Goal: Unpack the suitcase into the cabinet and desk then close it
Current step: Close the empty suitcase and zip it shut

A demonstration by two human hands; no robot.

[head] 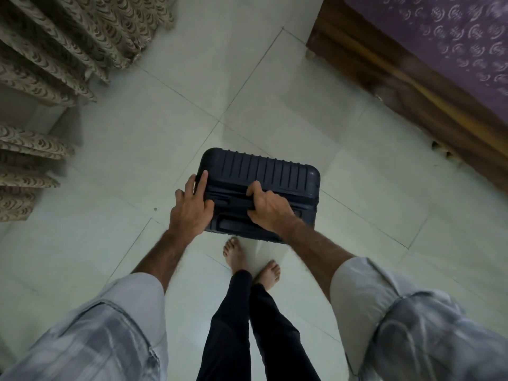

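Your right hand [270, 207] grips the top of the shut case [261, 188] standing on the floor [275, 105], your left hand [192, 207] rests flat beside it, so next lay it down and open it.

The suitcase [264, 185] is a dark navy hard-shell case with raised ribs running across its shell. It stands upright on the pale tiled floor [275, 105], shut, its narrow top face turned up toward the camera. A recessed carry handle shows on that top face near its close edge. It stands near the middle of the floor, just beyond the person's bare feet.
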